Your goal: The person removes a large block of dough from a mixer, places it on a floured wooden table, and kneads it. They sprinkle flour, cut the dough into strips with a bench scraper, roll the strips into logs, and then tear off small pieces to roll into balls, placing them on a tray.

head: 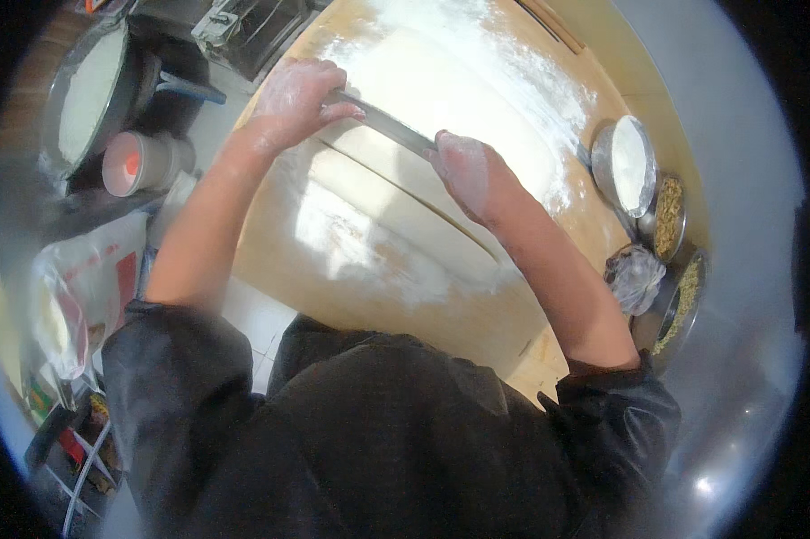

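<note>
A large flat sheet of dough (432, 101) lies on the floured wooden board (290, 269). Across its near part runs a long straight metal blade or bar (395, 131), with both my hands on it. My left hand (304, 98) grips the far-left end, thumb along the near side. At the other end, my right hand (469, 172) is closed on it. On my side of the blade lies a strip of dough (391, 175), parted by a narrow gap from another strip (371, 202) nearer to me. White flour is scattered around the dough.
At the right edge stand a metal bowl of white powder (628, 165), two bowls of chopped food (668, 219) (684, 303) and a clear plastic bag (634, 277). To the left are a large pan (88, 101), a plastic tub (135, 164) and a printed bag (95, 283).
</note>
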Action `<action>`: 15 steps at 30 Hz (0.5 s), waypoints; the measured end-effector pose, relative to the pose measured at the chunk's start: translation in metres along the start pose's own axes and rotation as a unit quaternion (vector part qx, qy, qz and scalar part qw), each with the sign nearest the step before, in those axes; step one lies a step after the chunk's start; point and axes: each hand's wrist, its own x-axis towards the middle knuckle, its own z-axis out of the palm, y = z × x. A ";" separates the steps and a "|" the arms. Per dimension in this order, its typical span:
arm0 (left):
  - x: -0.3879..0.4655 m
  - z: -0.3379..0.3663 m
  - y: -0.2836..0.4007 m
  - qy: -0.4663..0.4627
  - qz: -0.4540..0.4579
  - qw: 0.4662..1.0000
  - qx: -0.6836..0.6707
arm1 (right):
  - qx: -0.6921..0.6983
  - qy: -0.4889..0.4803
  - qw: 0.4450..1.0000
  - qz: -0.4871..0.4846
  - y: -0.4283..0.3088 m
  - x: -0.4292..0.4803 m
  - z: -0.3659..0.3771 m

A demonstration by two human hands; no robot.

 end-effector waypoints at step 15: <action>-0.010 0.043 -0.019 0.003 -0.010 0.998 0.062 | 0.050 0.044 0.997 -0.039 0.027 0.028 0.066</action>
